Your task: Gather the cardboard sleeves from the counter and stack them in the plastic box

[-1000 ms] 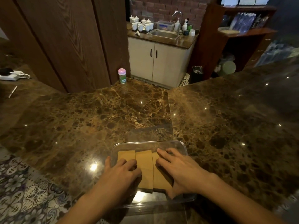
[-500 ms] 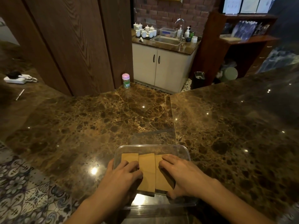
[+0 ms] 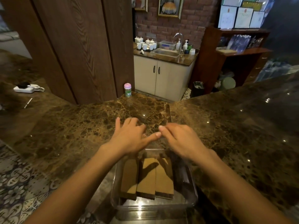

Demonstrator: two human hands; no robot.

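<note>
Two hands are holding nothing: our left hand (image 3: 129,138) is spreading its fingers wide and our right hand (image 3: 181,141), blurred, is reaching loose-fingered close beside it, both past the far rim of the plastic box (image 3: 192,196). Three cardboard sleeves (image 3: 146,178) are lying side by side inside that box, which is sitting on the marble counter (image 3: 64,135). A pink-capped bottle (image 3: 127,90) is standing at the counter's far edge.

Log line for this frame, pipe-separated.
left hand open, empty | right hand open, empty | cardboard sleeves in plastic box | hands over counter
</note>
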